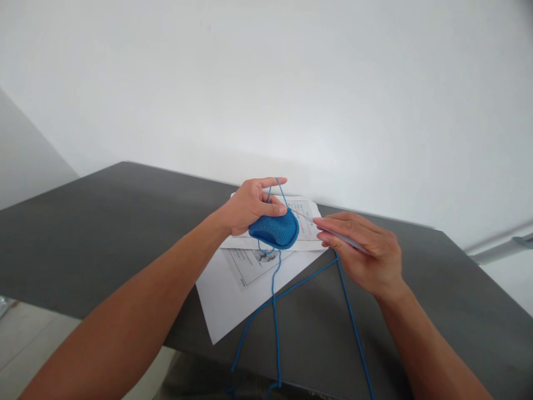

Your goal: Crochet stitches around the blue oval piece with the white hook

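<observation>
My left hand [250,206] pinches a round blue crochet piece [275,230] between thumb and fingers, with the index finger stretched out and blue yarn looped over it. My right hand [362,247] is closed round a thin crochet hook [328,230] whose tip points left into the edge of the blue piece. Strands of blue yarn [275,300] hang from the work and run down over the table's near edge. Both hands hover just above printed paper sheets [233,283].
A dark grey table [95,239] stands against a white wall. The white paper sheets lie near its middle, one jutting over the near edge. A pale floor shows at the lower left, and a light bar at the far right.
</observation>
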Tool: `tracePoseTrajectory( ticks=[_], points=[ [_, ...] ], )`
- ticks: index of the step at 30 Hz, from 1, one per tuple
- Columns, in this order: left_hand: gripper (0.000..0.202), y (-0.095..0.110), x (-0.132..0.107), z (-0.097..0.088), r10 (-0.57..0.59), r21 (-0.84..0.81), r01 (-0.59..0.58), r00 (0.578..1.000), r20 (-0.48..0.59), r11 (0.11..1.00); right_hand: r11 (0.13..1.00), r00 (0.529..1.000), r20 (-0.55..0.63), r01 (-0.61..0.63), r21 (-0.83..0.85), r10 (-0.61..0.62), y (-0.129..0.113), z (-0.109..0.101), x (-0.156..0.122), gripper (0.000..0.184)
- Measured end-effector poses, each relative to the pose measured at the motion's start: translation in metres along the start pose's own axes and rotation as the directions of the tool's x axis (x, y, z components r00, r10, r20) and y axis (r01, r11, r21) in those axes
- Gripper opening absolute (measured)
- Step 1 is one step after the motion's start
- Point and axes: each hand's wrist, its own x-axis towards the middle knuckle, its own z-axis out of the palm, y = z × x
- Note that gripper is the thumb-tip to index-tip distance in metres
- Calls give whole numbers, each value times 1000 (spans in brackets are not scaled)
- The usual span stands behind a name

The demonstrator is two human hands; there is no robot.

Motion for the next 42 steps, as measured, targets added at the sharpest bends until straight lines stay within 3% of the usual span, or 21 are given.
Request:
tracePoseTrajectory(
  ticks=[10,24,28,34,38,42],
  points=[
    [96,3,-2,-6,-15,254,-4,997,73,967,996,997,68,-37,78,32,0,-5,2,23],
    [85,4,-2,-14,-93,269,48,983,157,962,981,991,114,-93,170,74,-2,-10,3,21],
    [81,4,-2,-15,-107,258,61,980,169,964,947,981,124,-178,267,149,-3,-11,4,20],
    [78,3,-2,-11,-100,231,62,982,159,971,834,925,126,-379,400,359,1,-7,0,10],
    [81,2,-2,-10,-81,199,52,987,140,979,661,844,131,-494,565,520,9,4,-5,17],
    [82,-2,0,-9,-55,133,40,992,111,990,485,780,157,-519,704,606,10,19,-4,25]
  ],
)
